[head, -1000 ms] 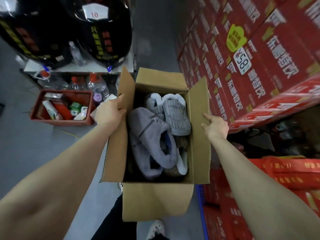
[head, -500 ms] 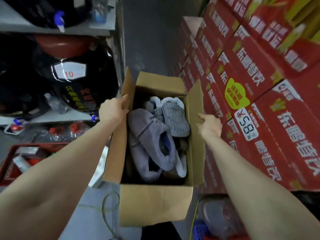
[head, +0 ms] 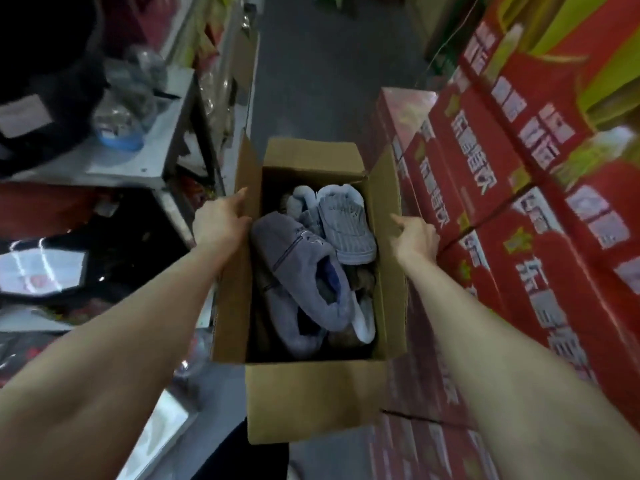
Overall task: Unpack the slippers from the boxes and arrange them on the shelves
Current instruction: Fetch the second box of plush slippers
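An open cardboard box [head: 315,400] is carried in front of me, its flaps standing up. Inside lie several plush slippers: a grey-purple one [head: 294,268] on top in the middle and a light grey ribbed one [head: 343,230] toward the far end. My left hand [head: 218,223] grips the box's left flap and wall, thumb over the edge. My right hand [head: 415,237] holds the right wall from outside, fingers hidden behind the cardboard.
Grey metal shelves [head: 156,168] with dark bags and wrapped goods line the left. Stacked red drink cartons [head: 519,202] form a wall on the right. A narrow grey aisle floor [head: 329,71] runs ahead between them.
The box has risen with both hands still on it, and the view has tilted up along the aisle; the red basket on the floor has dropped out of sight.
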`<state>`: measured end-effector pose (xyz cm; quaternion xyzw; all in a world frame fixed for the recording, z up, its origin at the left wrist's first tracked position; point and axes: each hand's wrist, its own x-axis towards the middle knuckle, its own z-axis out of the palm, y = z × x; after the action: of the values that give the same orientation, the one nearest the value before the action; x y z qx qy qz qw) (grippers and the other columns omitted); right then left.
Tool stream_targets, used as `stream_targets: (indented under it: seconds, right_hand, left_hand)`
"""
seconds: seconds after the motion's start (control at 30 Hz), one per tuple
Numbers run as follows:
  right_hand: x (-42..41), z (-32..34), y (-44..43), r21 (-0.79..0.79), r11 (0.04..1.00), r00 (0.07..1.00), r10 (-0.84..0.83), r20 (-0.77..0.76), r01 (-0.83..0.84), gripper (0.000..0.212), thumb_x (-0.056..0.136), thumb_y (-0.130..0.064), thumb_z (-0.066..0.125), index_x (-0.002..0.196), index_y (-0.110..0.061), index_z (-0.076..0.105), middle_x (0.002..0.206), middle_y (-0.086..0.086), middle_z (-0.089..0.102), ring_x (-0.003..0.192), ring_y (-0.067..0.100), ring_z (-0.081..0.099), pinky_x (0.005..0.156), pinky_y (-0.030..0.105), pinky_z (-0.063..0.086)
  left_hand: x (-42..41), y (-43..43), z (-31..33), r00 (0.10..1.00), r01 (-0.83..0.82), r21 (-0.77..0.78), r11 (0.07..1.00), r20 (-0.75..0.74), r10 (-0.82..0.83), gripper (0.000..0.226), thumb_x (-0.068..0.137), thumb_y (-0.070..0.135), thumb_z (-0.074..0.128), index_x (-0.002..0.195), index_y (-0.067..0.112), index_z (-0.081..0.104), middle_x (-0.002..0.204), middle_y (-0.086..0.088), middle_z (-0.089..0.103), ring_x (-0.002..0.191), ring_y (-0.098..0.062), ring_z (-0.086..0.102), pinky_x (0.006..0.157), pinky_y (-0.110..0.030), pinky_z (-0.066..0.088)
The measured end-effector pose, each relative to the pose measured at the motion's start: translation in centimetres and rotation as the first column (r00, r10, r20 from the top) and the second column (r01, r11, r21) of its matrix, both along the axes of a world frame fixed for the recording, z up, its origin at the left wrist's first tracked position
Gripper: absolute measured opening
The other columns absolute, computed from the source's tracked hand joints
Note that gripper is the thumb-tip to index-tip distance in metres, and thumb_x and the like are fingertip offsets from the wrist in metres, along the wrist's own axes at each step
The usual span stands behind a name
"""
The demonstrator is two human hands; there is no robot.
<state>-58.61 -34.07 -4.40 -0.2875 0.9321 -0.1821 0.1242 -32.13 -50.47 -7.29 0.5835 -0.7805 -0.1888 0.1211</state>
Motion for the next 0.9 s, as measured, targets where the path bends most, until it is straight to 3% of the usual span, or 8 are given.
stream_targets:
  seconds: [0.23, 0.5, 0.63, 0.9]
  right_hand:
    - [-9.8, -0.5, -17.6, 0.009, 1.0, 1.0, 0.01, 0.014, -0.01, 0.049, 0.091, -0.005, 0.058, 0.132, -0.031, 0.062, 0.122, 0.014, 0.066, 0.111, 0.034, 0.062, 0.094, 0.035, 0.051]
    - [-20.2, -0.8, -37.8, 0.0, 0.999, 0.998, 0.045, 0.041, -0.045, 0.051, 0.091, 0.0, 0.049, 0.13, -0.028, 0.065, 0.12, 0.015, 0.067, 0.11, 0.036, 0.062, 0.095, 0.04, 0.053]
    - [-25.8, -1.0, -48.0, 0.035, 0.995, 0.995, 0.097, 0.018, -0.097, 0.046, 0.092, -0.001, 0.051, 0.129, -0.025, 0.066, 0.117, 0.014, 0.068, 0.109, 0.036, 0.063, 0.091, 0.04, 0.054]
    - [-36.2, -0.6, -67.7, 0.014, 0.993, 0.992, 0.114, 0.053, -0.115, 0.048, 0.091, -0.001, 0.055, 0.131, -0.026, 0.064, 0.122, 0.014, 0.068, 0.111, 0.035, 0.063, 0.094, 0.042, 0.054]
  left_hand:
    - [-9.7, -16.2, -0.3, 1.0, -0.026, 0.018, 0.999, 0.013, 0.026, 0.057, 0.09, 0.027, 0.066, 0.143, 0.034, 0.047, 0.12, -0.016, 0.066, 0.105, -0.037, 0.063, 0.084, -0.042, 0.052]
    - [-20.1, -35.2, 1.2, 0.992, -0.121, 0.044, 0.992, -0.038, 0.123, 0.059, 0.089, 0.023, 0.068, 0.142, 0.035, 0.047, 0.134, -0.012, 0.06, 0.116, -0.034, 0.058, 0.092, -0.036, 0.048]
    - [-25.2, -45.0, 0.3, 0.979, -0.164, 0.132, 0.978, -0.103, 0.178, 0.061, 0.089, 0.015, 0.068, 0.144, 0.029, 0.046, 0.138, -0.009, 0.056, 0.121, -0.032, 0.055, 0.096, -0.031, 0.043]
    - [-34.6, -64.6, 1.2, 0.985, -0.168, 0.065, 0.984, -0.031, 0.17, 0.06, 0.087, 0.031, 0.07, 0.14, 0.043, 0.046, 0.132, -0.007, 0.062, 0.113, -0.031, 0.061, 0.091, -0.035, 0.051]
